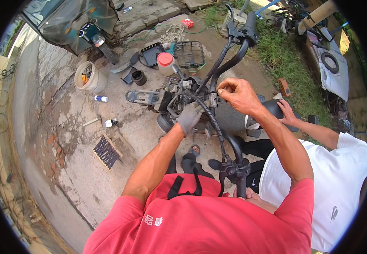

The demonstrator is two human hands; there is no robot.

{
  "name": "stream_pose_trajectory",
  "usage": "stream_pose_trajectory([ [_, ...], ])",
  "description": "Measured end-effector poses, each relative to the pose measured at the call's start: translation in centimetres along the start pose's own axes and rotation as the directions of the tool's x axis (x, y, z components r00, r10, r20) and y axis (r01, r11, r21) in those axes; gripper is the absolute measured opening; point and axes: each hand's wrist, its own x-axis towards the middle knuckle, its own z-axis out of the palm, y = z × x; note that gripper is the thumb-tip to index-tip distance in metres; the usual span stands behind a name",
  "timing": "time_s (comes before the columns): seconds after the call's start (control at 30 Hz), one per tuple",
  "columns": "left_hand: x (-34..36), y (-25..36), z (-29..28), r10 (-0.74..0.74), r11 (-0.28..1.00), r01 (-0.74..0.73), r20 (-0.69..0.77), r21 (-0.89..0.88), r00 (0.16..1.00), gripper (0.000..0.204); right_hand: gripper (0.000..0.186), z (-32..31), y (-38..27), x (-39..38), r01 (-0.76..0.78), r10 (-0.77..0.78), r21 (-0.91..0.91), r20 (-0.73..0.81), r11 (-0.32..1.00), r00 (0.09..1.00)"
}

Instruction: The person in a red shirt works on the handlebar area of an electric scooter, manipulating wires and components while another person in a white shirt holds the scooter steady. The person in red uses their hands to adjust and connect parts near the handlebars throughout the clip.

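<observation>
A dismantled scooter (171, 97) stands before me, its exposed front full of wiring and metal parts. Black handlebars (236, 150) and wrapped cables (213, 120) cross it. My left hand (190, 116), in a grey glove, reaches into the cables, fingers curled on something partly hidden. My right hand (236, 95), bare, is higher and to the right beside the upper cables, thumb and fingers pinched on a small dark part that I cannot make out.
A co-worker in white (319, 173) stands at my right, a hand (286, 112) on the seat. Around lie a bucket (90, 76), red-lidded jug (165, 63), wire basket (190, 53), bottle (101, 98), hammer (91, 120) and wooden rack (107, 152). Grass (268, 55) borders the right.
</observation>
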Motion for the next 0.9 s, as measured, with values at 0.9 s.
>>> stream_pose_trajectory([
  [0.9,0.6,-1.6,-1.9,0.135,0.965,-0.154,0.097,0.212,0.986,0.043,0.029,-0.2,3.8,-0.4,0.66,-0.705,-0.341,-0.012,0.669,0.709],
])
